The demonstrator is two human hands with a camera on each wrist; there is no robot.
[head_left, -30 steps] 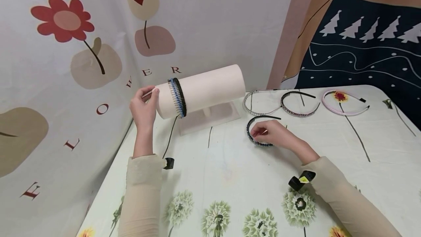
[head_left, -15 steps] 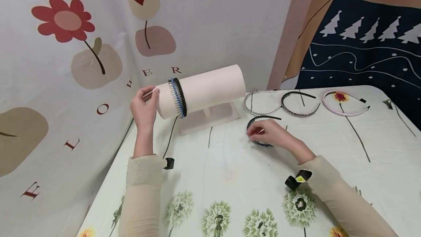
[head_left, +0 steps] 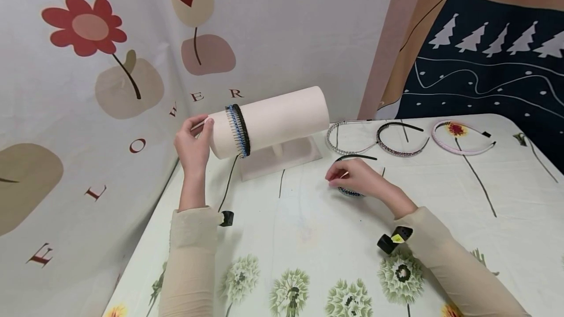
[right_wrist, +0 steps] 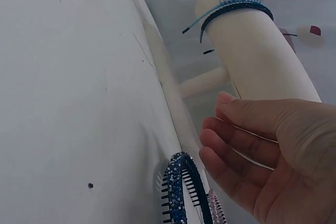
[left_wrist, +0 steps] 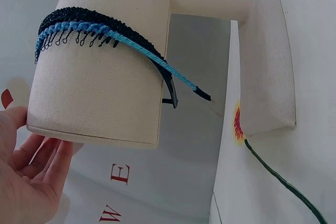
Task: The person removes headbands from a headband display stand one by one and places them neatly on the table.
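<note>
A pale cylindrical headband stand rises from a flat base. Around its left part sit a black headband and a blue one, side by side. My left hand grips the stand's left end, thumb on the side and fingers at the end rim. Over a glittery dark blue headband on the table hovers my right hand. Its fingers are loosely bent with nothing between them. That headband is partly hidden behind the hand in the head view.
Along the back of the table lie a silvery headband, a dark one with reddish stones and a pink one. The white flowered cloth covers the table; a printed curtain hangs behind.
My right hand has drifted left a little across the dark blue headband, covering more of its left side. The left hand and the stand have stayed put.
</note>
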